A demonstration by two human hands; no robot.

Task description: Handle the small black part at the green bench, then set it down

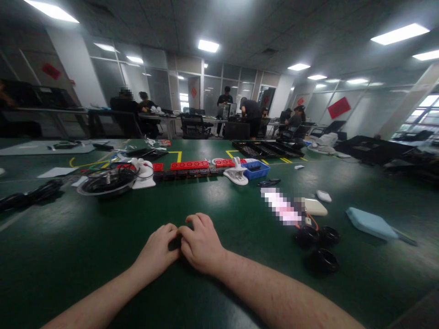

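Note:
My left hand (159, 249) and my right hand (203, 243) meet over the near middle of the green table (164, 297). Their fingers are bent and touch each other, with a small dark gap between the thumbs and forefingers. Both hands are closed. The undersides of the fingers are hidden, so I cannot make out whether anything small is between them. Beyond them lie a row of red blocks (189, 165), a white clip-like stand (236, 173) and a blue bin (256, 169).
Left stands a metal bowl (106, 189) of dark parts beside black cables (30, 194). On the right lie black round cups (322, 260), a cream case (314, 206), a light blue pouch (372, 223) and a blurred-out bright patch. A black tray (267, 149) sits farther back; people work behind.

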